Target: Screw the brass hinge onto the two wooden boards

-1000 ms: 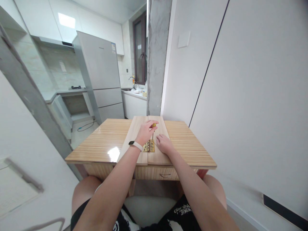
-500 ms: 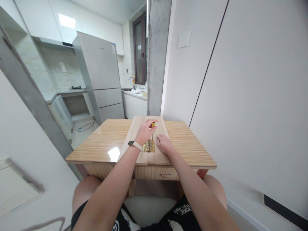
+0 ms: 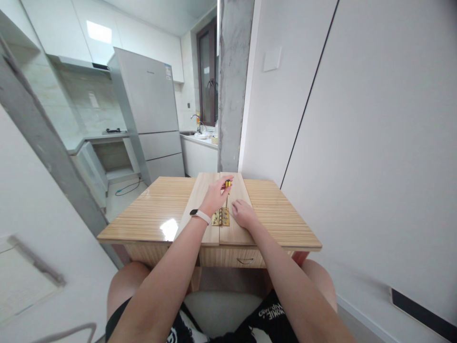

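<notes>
My left hand, with a pale-banded watch on its wrist, grips the yellow and black handle of a screwdriver. The screwdriver stands upright, its thin shaft pointing down at the far right part of a brass hinge. That hinge lies open flat across the seam between two light wooden boards, with several screws showing in it. My right hand rests on the right board just beside the hinge, its fingers curled; whether they hold anything is hidden.
Both boards lie on a striped wooden table with a drawer at its front. A white wall rises to the right. Behind stand a fridge and a kitchen sink counter.
The screwdriver handle has turned slightly in my left hand, and the fingers have shifted a little around it. My right hand has stayed in place.
</notes>
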The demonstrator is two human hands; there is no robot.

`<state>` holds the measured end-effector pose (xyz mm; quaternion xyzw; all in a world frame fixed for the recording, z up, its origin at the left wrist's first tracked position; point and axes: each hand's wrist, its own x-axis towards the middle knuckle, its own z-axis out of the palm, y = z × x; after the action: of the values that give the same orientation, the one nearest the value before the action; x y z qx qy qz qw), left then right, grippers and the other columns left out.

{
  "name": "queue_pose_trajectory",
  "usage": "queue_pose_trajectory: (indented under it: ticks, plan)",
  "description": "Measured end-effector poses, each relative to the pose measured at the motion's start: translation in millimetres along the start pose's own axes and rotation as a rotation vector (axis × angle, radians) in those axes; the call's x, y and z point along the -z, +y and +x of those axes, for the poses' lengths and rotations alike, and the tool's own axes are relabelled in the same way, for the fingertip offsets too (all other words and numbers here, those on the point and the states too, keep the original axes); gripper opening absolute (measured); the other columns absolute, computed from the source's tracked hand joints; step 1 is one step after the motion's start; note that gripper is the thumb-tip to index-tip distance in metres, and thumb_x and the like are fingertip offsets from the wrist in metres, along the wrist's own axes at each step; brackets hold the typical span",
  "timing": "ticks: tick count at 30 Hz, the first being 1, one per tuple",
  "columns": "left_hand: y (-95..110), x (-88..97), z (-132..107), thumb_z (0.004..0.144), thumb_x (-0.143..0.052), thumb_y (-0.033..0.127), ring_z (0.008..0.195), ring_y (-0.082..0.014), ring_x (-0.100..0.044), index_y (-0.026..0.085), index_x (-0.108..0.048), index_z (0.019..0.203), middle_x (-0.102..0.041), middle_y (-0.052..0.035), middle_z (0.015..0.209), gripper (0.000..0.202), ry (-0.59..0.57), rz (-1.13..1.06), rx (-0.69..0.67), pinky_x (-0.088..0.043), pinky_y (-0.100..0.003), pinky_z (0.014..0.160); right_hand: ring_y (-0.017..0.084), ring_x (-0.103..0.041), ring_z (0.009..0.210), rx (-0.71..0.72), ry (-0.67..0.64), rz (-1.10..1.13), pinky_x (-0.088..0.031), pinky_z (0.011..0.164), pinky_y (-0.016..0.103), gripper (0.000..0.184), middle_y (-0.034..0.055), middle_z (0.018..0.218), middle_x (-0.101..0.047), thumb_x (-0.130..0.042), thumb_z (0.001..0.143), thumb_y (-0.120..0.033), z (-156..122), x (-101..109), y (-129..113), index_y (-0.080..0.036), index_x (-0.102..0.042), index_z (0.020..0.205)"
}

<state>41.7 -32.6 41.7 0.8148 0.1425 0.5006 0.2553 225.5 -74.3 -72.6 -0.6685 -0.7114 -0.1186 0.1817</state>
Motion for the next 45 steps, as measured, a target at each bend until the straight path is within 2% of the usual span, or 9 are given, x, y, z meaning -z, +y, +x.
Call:
queue_pose_trajectory:
  ticks: [5, 11, 16, 21, 26, 29, 35, 41, 45]
  plan:
    - [4, 5.0, -2, 0.094, -0.065, 0.021, 0.096, -0.0176, -0.071, 0.024, -0.07, 0.126, -0.07, -0.0075, 0.121, 0.032, 0.011, 0.054, 0.002, -0.064, -0.034, 0.087, 0.022, -0.057, 0.115, -0.02, 0.003, 0.014, -0.039, 0.105, 0.031, 0.031, 0.0117, 0.117, -0.066, -0.043, 0.105, -0.028, -3, 6, -4, -0.019, -0.068, 0.121]
    - [-2, 4.0, -1, 0.095, -0.054, 0.01, 0.12, -0.0214, -0.066, 0.02, -0.064, 0.137, -0.067, -0.0106, 0.136, 0.044, -0.016, 0.017, -0.001, -0.057, -0.038, 0.105, 0.022, -0.056, 0.117, -0.034, -0.022, 0.005, -0.038, 0.106, 0.031, 0.03, 0.0127, 0.118, -0.066, -0.045, 0.104, -0.026, -2, 7, -6, -0.018, -0.068, 0.121]
    - [-1, 3.5, -1, 0.096, -0.054, 0.011, 0.109, -0.0188, -0.069, 0.022, -0.064, 0.135, -0.069, -0.0093, 0.128, 0.042, 0.026, 0.001, 0.016, -0.061, -0.036, 0.098, 0.022, -0.055, 0.119, -0.049, -0.039, 0.013, -0.037, 0.107, 0.031, 0.03, 0.0123, 0.12, -0.066, -0.045, 0.104, -0.027, -1, 8, -6, -0.019, -0.068, 0.121]
    - [5, 5.6, 0, 0.092, -0.067, 0.019, 0.094, -0.0166, -0.071, 0.024, -0.07, 0.125, -0.069, -0.0075, 0.12, 0.033, 0.016, 0.054, -0.008, -0.064, -0.033, 0.088, 0.021, -0.056, 0.118, -0.049, -0.043, 0.024, -0.038, 0.107, 0.031, 0.031, 0.0118, 0.119, -0.066, -0.044, 0.105, -0.028, -2, 9, -7, -0.019, -0.068, 0.122]
    - [1, 2.6, 1, 0.095, -0.058, 0.012, 0.118, -0.0201, -0.066, 0.022, -0.066, 0.133, -0.067, -0.009, 0.133, 0.04, -0.009, 0.02, -0.023, -0.057, -0.038, 0.105, 0.023, -0.055, 0.12, -0.052, -0.035, 0.009, -0.038, 0.107, 0.032, 0.031, 0.0133, 0.12, -0.066, -0.045, 0.105, -0.029, -3, 9, -7, -0.018, -0.069, 0.121]
    - [1, 2.1, 0, 0.096, -0.054, 0.011, 0.11, -0.0186, -0.07, 0.022, -0.064, 0.136, -0.069, -0.009, 0.129, 0.042, -0.026, -0.014, 0.017, -0.06, -0.035, 0.098, 0.022, -0.056, 0.119, -0.044, -0.034, 0.017, -0.038, 0.107, 0.031, 0.03, 0.0127, 0.119, -0.067, -0.045, 0.105, -0.028, -3, 11, -9, -0.019, -0.068, 0.121]
    - [10, 7.7, -2, 0.093, -0.069, 0.024, 0.09, -0.0166, -0.07, 0.025, -0.07, 0.127, -0.071, -0.0065, 0.117, 0.034, 0.02, 0.133, 0.025, -0.062, -0.033, 0.084, 0.021, -0.056, 0.117, -0.069, -0.036, 0.019, -0.037, 0.106, 0.03, 0.029, 0.0114, 0.117, -0.067, -0.045, 0.105, -0.026, -4, 16, -13, -0.019, -0.067, 0.122]
    - [7, 4.4, 0, 0.095, -0.058, 0.014, 0.119, -0.0208, -0.067, 0.021, -0.066, 0.132, -0.069, -0.0092, 0.132, 0.039, 0.013, 0.065, -0.021, -0.055, -0.039, 0.107, 0.022, -0.056, 0.114, -0.048, -0.043, 0.02, -0.039, 0.105, 0.032, 0.029, 0.0121, 0.115, -0.067, -0.045, 0.104, -0.025, -4, 20, -13, -0.018, -0.068, 0.12]
    - [6, 3.2, 0, 0.097, -0.057, 0.017, 0.105, -0.0193, -0.072, 0.02, -0.064, 0.135, -0.072, -0.0093, 0.124, 0.039, -0.024, -0.013, 0.039, -0.061, -0.036, 0.095, 0.023, -0.056, 0.114, -0.049, -0.054, 0.021, -0.039, 0.104, 0.033, 0.029, 0.0125, 0.115, -0.067, -0.045, 0.104, -0.025, -4, 23, -15, -0.018, -0.068, 0.12]
